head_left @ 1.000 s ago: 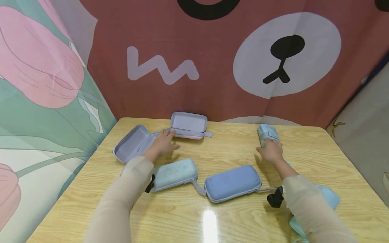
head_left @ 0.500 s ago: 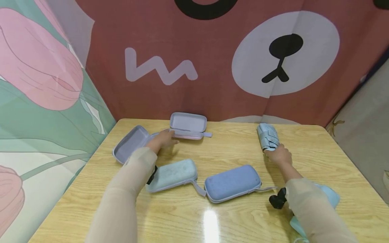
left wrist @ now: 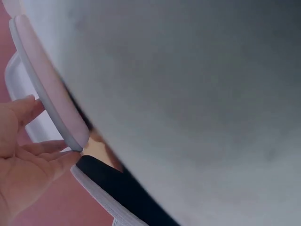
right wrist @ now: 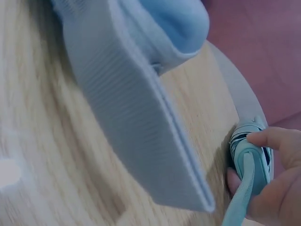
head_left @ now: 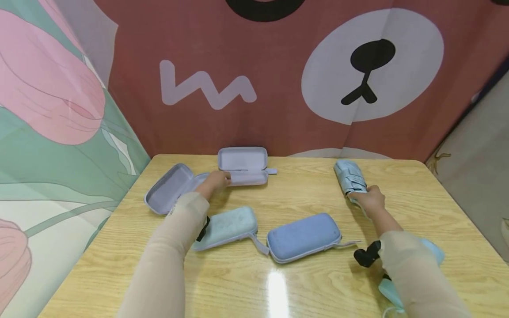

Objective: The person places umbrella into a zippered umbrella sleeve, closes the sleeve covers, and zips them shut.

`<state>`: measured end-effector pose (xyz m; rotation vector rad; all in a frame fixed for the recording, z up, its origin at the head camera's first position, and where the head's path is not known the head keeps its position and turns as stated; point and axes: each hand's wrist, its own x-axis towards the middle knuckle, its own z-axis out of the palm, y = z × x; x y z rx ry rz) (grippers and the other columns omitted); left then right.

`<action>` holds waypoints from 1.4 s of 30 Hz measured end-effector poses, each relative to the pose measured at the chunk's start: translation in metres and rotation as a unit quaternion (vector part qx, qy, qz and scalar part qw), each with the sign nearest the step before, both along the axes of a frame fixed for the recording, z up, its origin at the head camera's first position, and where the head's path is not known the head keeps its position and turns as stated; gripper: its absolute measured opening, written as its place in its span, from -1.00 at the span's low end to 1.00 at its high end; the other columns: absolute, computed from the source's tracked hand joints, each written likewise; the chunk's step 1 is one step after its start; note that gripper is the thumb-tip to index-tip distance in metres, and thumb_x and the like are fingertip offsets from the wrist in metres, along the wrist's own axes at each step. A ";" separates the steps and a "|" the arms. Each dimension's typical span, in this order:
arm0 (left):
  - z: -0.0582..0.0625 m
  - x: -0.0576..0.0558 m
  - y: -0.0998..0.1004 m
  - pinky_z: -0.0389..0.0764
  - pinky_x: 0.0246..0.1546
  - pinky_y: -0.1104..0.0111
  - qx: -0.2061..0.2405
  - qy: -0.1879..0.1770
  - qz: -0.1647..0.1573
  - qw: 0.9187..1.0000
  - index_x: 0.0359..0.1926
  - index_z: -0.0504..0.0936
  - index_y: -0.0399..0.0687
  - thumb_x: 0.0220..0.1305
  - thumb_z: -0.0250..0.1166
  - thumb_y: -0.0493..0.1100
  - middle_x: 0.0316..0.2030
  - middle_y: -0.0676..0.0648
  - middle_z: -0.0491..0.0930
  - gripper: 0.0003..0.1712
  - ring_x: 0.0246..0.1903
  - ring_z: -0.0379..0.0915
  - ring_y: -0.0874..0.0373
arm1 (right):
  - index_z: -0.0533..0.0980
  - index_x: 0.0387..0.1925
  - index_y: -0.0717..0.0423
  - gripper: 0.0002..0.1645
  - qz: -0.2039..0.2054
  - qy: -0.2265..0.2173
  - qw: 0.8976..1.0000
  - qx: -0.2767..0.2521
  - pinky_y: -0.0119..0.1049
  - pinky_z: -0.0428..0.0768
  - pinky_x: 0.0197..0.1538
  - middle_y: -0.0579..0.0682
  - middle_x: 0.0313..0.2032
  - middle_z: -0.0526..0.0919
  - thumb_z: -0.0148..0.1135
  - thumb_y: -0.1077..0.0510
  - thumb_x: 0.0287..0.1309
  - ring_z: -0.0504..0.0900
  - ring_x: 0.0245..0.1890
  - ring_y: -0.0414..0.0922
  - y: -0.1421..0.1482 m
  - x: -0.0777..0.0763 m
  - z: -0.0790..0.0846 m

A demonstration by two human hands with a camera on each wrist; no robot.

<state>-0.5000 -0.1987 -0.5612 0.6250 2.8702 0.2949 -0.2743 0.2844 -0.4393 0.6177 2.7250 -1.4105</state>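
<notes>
At the back of the table my left hand (head_left: 218, 180) pinches the near left edge of an opened lilac glasses case (head_left: 248, 177). The left wrist view shows fingers (left wrist: 30, 110) at the rim of its pinkish outer shell (left wrist: 59, 89). Another opened lilac case (head_left: 167, 190) lies left, partly behind the left forearm. At the back right my right hand (head_left: 371, 201) grips the handle end of a folded light blue umbrella (head_left: 350, 176). In the right wrist view, its mint handle end (right wrist: 251, 165) and strap (right wrist: 241, 197) show between the thumb and fingers.
A closed pale mint case (head_left: 230, 225) and a closed blue case (head_left: 304, 236) lie across the middle front. Light blue items (head_left: 431, 249) lie under the right sleeve. A patterned cloth (head_left: 278, 110) hangs behind the table (head_left: 238, 287).
My left fingers have closed on the edge of the back lilac case, whose inside now shows more. My right hand has slid from atop the umbrella to its near end and grips it there.
</notes>
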 end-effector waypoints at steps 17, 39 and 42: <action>-0.019 0.002 0.001 0.34 -0.11 0.10 -0.074 0.020 0.042 0.996 -0.10 0.45 -0.26 -0.08 0.22 0.25 -0.21 -0.21 0.50 -0.28 -0.16 0.38 -0.13 | -0.19 0.28 0.27 -0.27 -0.153 0.036 0.910 -0.384 -0.41 0.49 -0.23 0.18 0.23 -0.15 -0.14 0.39 0.12 0.25 -0.09 -0.12 -0.004 0.002 0.013; 0.053 0.083 0.027 0.44 -0.26 0.24 -0.018 -0.033 0.168 0.985 -0.31 0.53 -0.34 -0.15 0.26 0.29 -0.28 -0.24 0.51 -0.28 -0.27 0.43 -0.03 | -0.03 0.28 0.20 -0.20 -0.055 0.058 0.910 -0.406 -0.27 0.41 -0.04 0.11 0.12 0.07 0.08 0.40 0.02 0.38 -0.32 -0.22 -0.056 0.010 0.041; 0.097 0.113 0.044 0.42 -0.19 0.22 -0.011 -0.088 0.188 0.978 -0.19 0.50 -0.35 -0.06 0.25 0.19 -0.15 -0.26 0.47 -0.34 -0.18 0.40 -0.04 | -0.02 0.27 0.22 -0.21 -0.035 0.054 0.918 -0.391 -0.28 0.42 -0.05 0.11 0.06 0.12 0.08 0.39 0.02 0.39 -0.36 -0.25 -0.064 0.011 0.045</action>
